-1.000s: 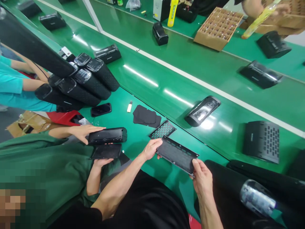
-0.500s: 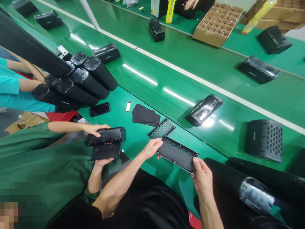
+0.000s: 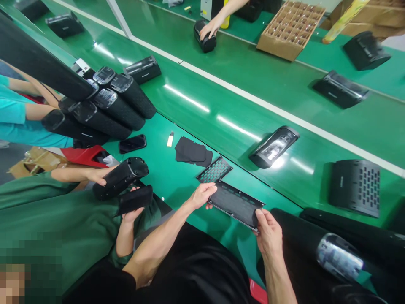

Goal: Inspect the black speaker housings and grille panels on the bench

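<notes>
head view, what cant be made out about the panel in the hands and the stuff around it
All in the head view:
Underside of the black perforated panel: the panel itself hides it, along with most fingers of the left hand and right hand.
Small white item: too small to identify.
Yellow tube: blurred, cut off by the top edge.
Black cylinder: cut off by the bottom edge.
Pixelated patch: blurred, hides what lies there.

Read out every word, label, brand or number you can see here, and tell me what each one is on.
No word, brand or number is readable.
Small white logo on the black perforated speaker housing: too small and blurred to read.
Small pale mark on the black glossy speaker housing: too small to read.
Black rectangular panel between the left hand and right hand: no text visible.
</notes>
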`<action>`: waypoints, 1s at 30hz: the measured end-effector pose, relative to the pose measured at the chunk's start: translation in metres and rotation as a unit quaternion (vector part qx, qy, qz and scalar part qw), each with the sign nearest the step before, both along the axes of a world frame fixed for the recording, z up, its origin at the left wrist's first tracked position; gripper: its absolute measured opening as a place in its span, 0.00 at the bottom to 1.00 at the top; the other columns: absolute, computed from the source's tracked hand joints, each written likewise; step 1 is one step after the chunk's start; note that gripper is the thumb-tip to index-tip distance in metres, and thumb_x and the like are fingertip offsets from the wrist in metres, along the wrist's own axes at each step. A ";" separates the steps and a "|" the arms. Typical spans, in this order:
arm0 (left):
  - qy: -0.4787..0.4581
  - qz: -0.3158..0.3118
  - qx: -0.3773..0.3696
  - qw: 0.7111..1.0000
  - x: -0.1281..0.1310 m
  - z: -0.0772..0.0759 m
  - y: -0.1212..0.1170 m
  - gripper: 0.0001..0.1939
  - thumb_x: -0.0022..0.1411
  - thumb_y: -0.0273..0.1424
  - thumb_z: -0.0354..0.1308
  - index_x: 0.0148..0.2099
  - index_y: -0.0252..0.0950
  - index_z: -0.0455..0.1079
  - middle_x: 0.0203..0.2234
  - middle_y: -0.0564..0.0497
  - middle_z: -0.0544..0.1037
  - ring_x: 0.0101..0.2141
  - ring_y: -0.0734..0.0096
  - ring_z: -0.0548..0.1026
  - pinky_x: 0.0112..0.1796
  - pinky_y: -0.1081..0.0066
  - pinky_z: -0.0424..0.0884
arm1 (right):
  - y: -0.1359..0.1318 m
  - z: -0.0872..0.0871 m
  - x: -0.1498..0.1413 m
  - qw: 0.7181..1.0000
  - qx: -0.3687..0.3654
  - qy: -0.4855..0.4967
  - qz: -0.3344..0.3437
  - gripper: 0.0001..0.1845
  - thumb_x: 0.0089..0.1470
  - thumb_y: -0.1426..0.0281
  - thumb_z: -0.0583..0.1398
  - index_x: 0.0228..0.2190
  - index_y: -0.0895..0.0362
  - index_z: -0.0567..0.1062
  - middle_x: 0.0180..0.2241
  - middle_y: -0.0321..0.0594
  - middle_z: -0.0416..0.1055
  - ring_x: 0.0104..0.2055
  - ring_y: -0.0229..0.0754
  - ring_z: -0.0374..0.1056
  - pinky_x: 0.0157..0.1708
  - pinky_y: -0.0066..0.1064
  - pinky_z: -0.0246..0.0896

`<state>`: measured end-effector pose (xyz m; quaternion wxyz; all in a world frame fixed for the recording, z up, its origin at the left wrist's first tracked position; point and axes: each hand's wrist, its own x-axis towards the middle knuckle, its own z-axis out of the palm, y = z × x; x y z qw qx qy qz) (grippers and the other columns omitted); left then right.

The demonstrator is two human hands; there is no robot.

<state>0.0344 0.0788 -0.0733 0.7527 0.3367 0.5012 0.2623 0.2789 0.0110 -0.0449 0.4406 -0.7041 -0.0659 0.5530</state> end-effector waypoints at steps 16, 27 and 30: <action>-0.064 -0.039 -0.070 0.995 -0.005 0.010 0.001 0.32 0.51 0.32 0.65 0.59 0.33 0.64 0.21 0.65 0.66 0.13 0.87 0.54 0.14 0.79 0.46 | -0.001 -0.005 0.008 0.998 0.046 -0.012 0.042 0.30 0.34 0.52 0.79 0.36 0.55 0.80 0.29 0.36 0.78 0.21 0.36 0.65 0.18 0.27 0.55; -0.065 -0.027 -0.068 0.995 -0.003 0.009 -0.002 0.43 0.52 0.31 0.64 0.69 0.30 0.58 0.22 0.64 0.65 0.14 0.87 0.54 0.15 0.79 0.46 | -0.003 -0.006 0.009 0.998 0.053 -0.006 0.016 0.29 0.33 0.55 0.80 0.35 0.54 0.80 0.29 0.34 0.78 0.23 0.35 0.66 0.21 0.26 0.60; -0.056 -0.022 -0.077 0.995 -0.003 0.008 -0.004 0.51 0.52 0.31 0.64 0.75 0.28 0.49 0.23 0.64 0.65 0.15 0.87 0.54 0.15 0.79 0.46 | -0.003 -0.005 0.009 0.999 0.043 -0.005 0.004 0.29 0.33 0.54 0.80 0.35 0.54 0.80 0.27 0.33 0.77 0.21 0.34 0.65 0.20 0.25 0.60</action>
